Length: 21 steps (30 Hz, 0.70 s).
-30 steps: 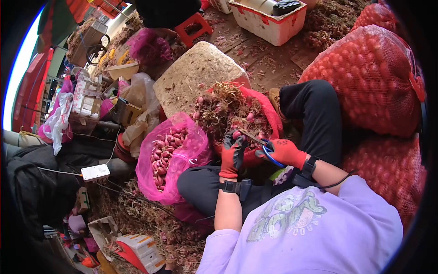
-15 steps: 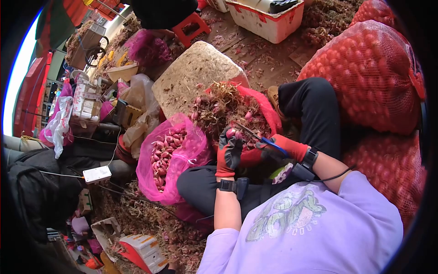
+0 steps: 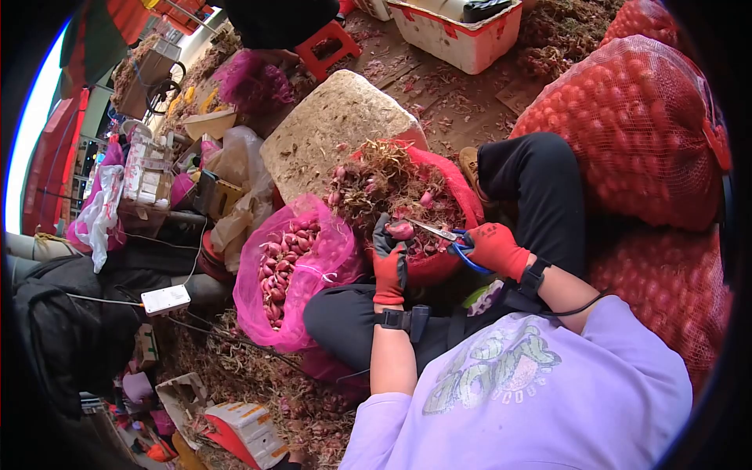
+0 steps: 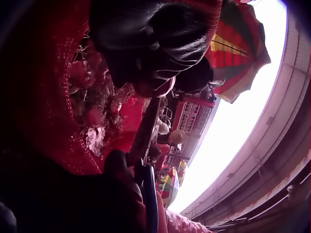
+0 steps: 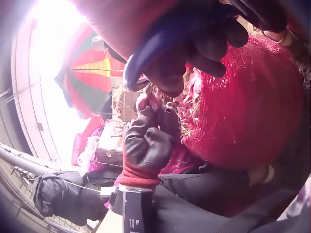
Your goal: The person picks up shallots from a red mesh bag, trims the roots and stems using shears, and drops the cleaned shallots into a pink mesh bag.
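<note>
In the head view my left hand (image 3: 389,266), in a red glove with a dark palm, pinches a pink-red shallot (image 3: 400,229) between thumb and fingers. My right hand (image 3: 499,251), gloved alike, grips blue-handled scissors (image 3: 471,258). Their blades point left, the tips close to the shallot. Both hands are over the near side of a red mesh bag (image 3: 462,188) holding shallots with dry roots and stalks (image 3: 384,176). In the right wrist view the blue scissor handle (image 5: 150,43) crosses the dark-gloved fingers, and the left hand (image 5: 148,145) holds the shallot up beyond.
A pink mesh bag (image 3: 247,274) of trimmed shallots stands beside my left knee. Behind the red bag lies a dirty foam slab (image 3: 337,129). Large red net sacks (image 3: 627,141) of shallots crowd the right side. A white foam box (image 3: 462,39) stands at the back.
The scissors have swung from pointing up and left to lying flatter, with the right hand slightly farther right. My left hand has turned, and the shallot now shows more fully between its fingers.
</note>
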Available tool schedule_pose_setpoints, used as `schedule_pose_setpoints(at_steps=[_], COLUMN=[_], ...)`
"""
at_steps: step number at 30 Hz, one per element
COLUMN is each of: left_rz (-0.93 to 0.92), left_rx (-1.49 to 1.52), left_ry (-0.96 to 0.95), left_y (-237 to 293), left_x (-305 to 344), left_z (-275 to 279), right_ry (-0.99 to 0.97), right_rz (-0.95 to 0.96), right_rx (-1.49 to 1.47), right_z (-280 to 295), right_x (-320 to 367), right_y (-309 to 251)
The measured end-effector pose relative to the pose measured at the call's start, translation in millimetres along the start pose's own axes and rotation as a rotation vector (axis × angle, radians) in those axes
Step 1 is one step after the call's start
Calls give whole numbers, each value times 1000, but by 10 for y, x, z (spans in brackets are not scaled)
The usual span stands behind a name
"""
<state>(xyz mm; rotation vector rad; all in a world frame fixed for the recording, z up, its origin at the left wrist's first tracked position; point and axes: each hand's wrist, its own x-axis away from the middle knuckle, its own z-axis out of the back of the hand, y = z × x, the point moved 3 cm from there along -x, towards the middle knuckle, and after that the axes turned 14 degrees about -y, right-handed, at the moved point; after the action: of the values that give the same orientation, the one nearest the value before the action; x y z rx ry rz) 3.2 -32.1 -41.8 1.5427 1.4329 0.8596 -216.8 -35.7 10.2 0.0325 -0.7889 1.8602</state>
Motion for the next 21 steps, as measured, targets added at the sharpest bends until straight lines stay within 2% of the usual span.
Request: schedule_pose_setpoints(at_steps=[2,5,8,14,17,21], left_rz=[-10,-7,11,25,7,-40], left_rx=[21,63,96,120,40,-108], left_ry=[15,14,-25,-32,-21,12], left_y=[50,107,33,-22,-61,-80], left_x=[-15,-9,-6,10,19,20], left_z=[-26,-52,4,47,112,134], right_ry=[-20,148,181,-61,-84,-175], right_rz=[52,131,173,6,16,0], right_rx=[-93,-80,4,-2,14,-195], right_z=[167,139,154,18,41,-35], right_x=[105,160,152,25,24,-7], right_y=[-79,-85,-134,6,29,168])
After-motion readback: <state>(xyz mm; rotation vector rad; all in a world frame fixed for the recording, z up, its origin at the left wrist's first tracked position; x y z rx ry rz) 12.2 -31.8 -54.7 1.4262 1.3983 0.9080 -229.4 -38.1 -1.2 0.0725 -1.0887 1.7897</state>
